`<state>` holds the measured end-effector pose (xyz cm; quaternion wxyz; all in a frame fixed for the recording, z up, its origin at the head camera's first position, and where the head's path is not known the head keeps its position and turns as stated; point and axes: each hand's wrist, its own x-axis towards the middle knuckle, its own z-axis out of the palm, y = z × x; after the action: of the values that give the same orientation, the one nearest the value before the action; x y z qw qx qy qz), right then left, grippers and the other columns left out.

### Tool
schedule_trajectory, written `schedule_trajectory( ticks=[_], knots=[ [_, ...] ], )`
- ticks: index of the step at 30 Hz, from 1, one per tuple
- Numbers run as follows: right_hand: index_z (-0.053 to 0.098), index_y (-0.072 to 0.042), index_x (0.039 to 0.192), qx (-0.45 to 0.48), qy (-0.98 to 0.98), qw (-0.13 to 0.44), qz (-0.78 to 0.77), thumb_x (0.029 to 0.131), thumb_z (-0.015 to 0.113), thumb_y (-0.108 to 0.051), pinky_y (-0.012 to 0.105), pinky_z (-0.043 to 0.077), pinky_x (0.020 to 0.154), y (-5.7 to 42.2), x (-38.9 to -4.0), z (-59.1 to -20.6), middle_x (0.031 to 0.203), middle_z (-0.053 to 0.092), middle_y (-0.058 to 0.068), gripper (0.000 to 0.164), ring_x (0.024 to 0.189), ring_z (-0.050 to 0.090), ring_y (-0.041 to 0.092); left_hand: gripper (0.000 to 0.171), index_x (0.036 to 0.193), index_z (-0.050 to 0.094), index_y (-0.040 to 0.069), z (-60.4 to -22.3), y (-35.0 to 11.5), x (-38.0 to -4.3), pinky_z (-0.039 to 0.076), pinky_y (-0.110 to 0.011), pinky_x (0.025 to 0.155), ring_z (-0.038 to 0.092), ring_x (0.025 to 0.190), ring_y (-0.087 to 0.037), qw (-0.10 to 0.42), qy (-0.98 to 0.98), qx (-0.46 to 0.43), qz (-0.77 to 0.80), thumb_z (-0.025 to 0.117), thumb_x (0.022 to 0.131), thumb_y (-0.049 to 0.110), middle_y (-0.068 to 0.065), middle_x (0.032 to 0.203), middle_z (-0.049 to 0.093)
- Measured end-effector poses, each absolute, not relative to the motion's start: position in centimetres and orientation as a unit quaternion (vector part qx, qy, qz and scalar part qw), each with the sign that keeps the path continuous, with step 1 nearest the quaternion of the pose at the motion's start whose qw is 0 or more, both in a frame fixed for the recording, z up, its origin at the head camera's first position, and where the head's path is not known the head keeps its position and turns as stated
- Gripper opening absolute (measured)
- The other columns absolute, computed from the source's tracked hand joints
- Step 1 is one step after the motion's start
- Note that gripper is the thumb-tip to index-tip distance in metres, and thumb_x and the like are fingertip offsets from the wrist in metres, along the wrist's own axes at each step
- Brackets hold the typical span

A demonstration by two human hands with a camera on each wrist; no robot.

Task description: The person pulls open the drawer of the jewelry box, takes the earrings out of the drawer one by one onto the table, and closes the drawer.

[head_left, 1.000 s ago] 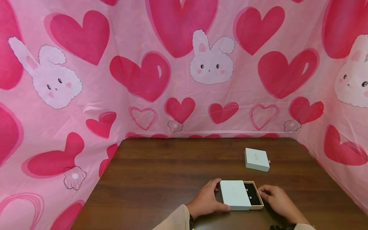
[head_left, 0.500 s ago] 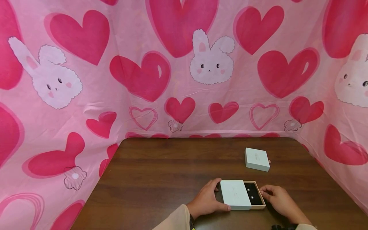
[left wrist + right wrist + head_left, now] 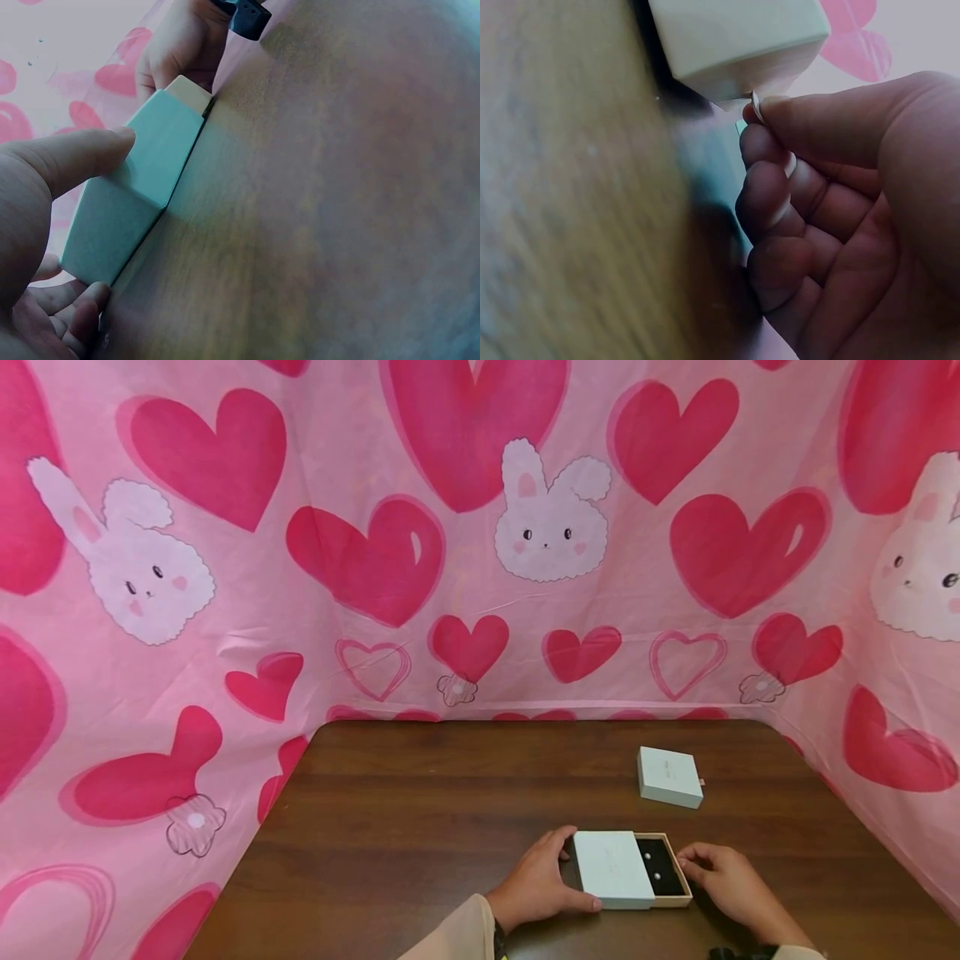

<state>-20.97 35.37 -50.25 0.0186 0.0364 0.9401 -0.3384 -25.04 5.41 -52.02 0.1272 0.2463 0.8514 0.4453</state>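
A pale mint jewelry box [image 3: 615,867] lies on the table, its drawer [image 3: 672,902] slid partly out to the right. Two small pearl-like studs [image 3: 648,857] sit in the drawer's black insert [image 3: 671,878]. My left hand [image 3: 534,885] grips the box's outer sleeve from the left, thumb along the near side and fingers round the left end. At the drawer's outer end, my right hand [image 3: 726,883] pinches a small pull tab [image 3: 757,106] between thumb and index finger. The right hand's other fingers are curled in. The drawer's left part is hidden inside the sleeve.
A second pale box [image 3: 670,775], closed, with a small tab on its right side, lies farther back on the brown wooden table [image 3: 420,827]. A pink cloth [image 3: 465,593] with hearts and rabbits hangs behind the table and at both sides.
The drawer has slid slightly farther out to the right with my right hand, mostly in the first half second. My left hand and the sleeve stay in place.
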Motion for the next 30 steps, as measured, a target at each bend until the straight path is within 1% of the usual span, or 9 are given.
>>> schedule_trajectory(
  ticks=[8, 12, 15, 21, 30],
  knots=[
    [0.070, -0.009, 0.093, 0.042, 0.938, 0.027, -0.342, 0.093, 0.064, -0.011, 0.039, 0.043, 0.075, 35.58, -21.02, -50.31, 0.089, 0.065, 0.002, 0.007, 0.082, 0.054, 0.020, 0.096, 0.142, 0.044, 0.021, -52.01, 5.34, -25.03, 0.046, -0.029, 0.083, 0.051, 0.102, -0.002, 0.125, 0.852, 0.247, 0.444, 0.089, 0.063, 0.051, 0.013, 0.123, 0.049],
    [0.070, -0.010, 0.093, 0.036, 0.939, 0.017, -0.341, 0.092, 0.065, -0.012, 0.037, 0.042, 0.073, 35.70, -20.91, -50.37, 0.089, 0.065, 0.002, 0.006, 0.081, 0.054, 0.020, 0.095, 0.141, 0.044, 0.020, -51.97, 5.35, -25.01, 0.045, -0.029, 0.084, 0.051, 0.102, -0.002, 0.123, 0.852, 0.250, 0.444, 0.089, 0.063, 0.051, 0.012, 0.124, 0.049],
    [0.070, -0.009, 0.092, 0.030, 0.941, 0.007, -0.338, 0.092, 0.065, -0.012, 0.035, 0.041, 0.071, 35.72, -20.74, -50.28, 0.085, 0.064, 0.002, 0.005, 0.079, 0.053, 0.019, 0.095, 0.141, 0.044, 0.020, -51.95, 5.31, -25.00, 0.045, -0.029, 0.085, 0.051, 0.103, -0.002, 0.122, 0.853, 0.250, 0.441, 0.088, 0.063, 0.052, 0.012, 0.124, 0.049],
    [0.070, -0.009, 0.092, 0.030, 0.940, 0.002, -0.339, 0.092, 0.065, -0.011, 0.032, 0.040, 0.067, 35.80, -20.54, -50.10, 0.078, 0.060, 0.000, 0.005, 0.075, 0.052, 0.016, 0.095, 0.141, 0.044, 0.021, -51.97, 5.27, -25.04, 0.045, -0.028, 0.084, 0.051, 0.102, -0.002, 0.119, 0.855, 0.253, 0.436, 0.088, 0.063, 0.053, 0.013, 0.123, 0.049],
    [0.070, -0.008, 0.094, 0.031, 0.942, 0.002, -0.335, 0.092, 0.065, -0.011, 0.032, 0.042, 0.067, 35.87, -20.75, -49.81, 0.082, 0.062, 0.001, 0.006, 0.076, 0.053, 0.017, 0.096, 0.142, 0.043, 0.021, -51.85, 5.32, -25.09, 0.045, -0.029, 0.084, 0.051, 0.103, -0.003, 0.125, 0.851, 0.250, 0.444, 0.088, 0.063, 0.051, 0.012, 0.125, 0.049]
  ],
)
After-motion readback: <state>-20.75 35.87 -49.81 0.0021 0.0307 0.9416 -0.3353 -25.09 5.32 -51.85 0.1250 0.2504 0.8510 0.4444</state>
